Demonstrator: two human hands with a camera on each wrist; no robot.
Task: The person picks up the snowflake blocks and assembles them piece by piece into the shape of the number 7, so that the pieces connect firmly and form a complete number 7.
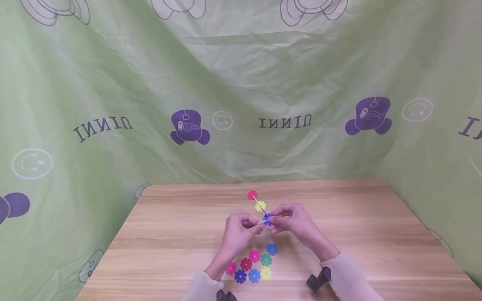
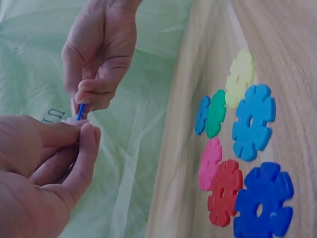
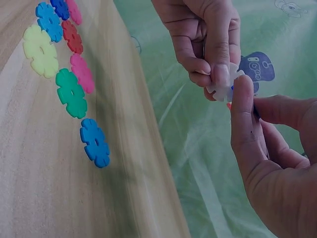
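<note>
My left hand [image 1: 238, 232] pinches a white notched plastic disc [image 3: 224, 89] between thumb and fingers. Across from it, my right hand [image 1: 297, 222] pinches a dark blue notched disc [image 1: 267, 219], which meets the white one at its edge. From the blue disc a chain of joined discs stretches away, with a yellow disc [image 1: 260, 206] and a red disc [image 1: 252, 195] at the far end; thin edge-on pieces sit between them. Fingertips cover much of the blue and white discs, so how deeply they interlock cannot be told.
Loose discs lie on the wooden table [image 1: 169, 242] nearer the body, including a green disc [image 1: 266, 259], a light blue disc [image 1: 272, 249] and a pink disc [image 1: 231, 268]. A green printed cloth [image 1: 233, 83] hangs behind and at the sides.
</note>
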